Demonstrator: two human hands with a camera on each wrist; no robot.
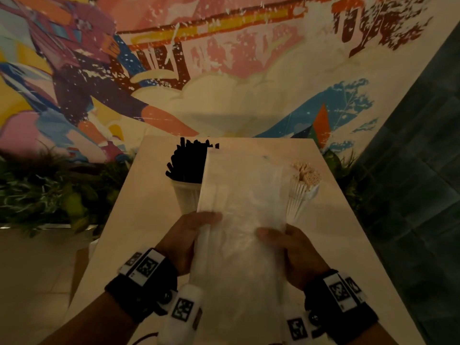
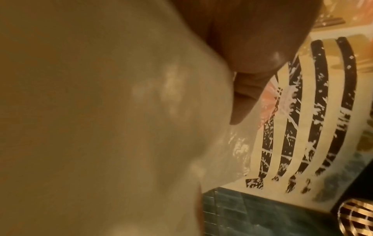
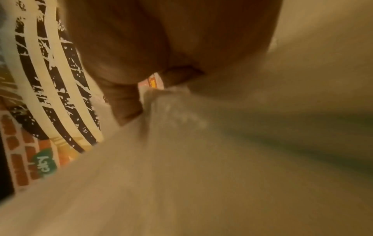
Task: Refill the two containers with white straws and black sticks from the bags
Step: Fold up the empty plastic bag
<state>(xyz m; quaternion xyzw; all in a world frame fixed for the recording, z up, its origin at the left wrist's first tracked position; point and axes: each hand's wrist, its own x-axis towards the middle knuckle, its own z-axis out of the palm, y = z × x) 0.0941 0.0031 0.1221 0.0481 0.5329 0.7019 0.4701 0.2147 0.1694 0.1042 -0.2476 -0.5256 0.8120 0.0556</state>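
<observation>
I hold a long, translucent white plastic bag (image 1: pixel 239 207) upright over the table, between both hands. My left hand (image 1: pixel 191 235) grips its left edge, thumb on the front. My right hand (image 1: pixel 286 245) grips its right edge the same way. Behind the bag, a white cup holds black sticks (image 1: pixel 186 160) on the left. A clear cup of white straws (image 1: pixel 305 180) stands on the right. In the wrist views the blurred bag (image 2: pixel 101 127) (image 3: pixel 222 159) fills most of the frame beside each palm. What the bag contains cannot be made out.
The pale table (image 1: pixel 139 220) runs up to a painted mural wall (image 1: pixel 224 70). Green plants (image 1: pixel 37 185) line the floor to the left, and dark tiles (image 1: pixel 423 170) cover the wall to the right.
</observation>
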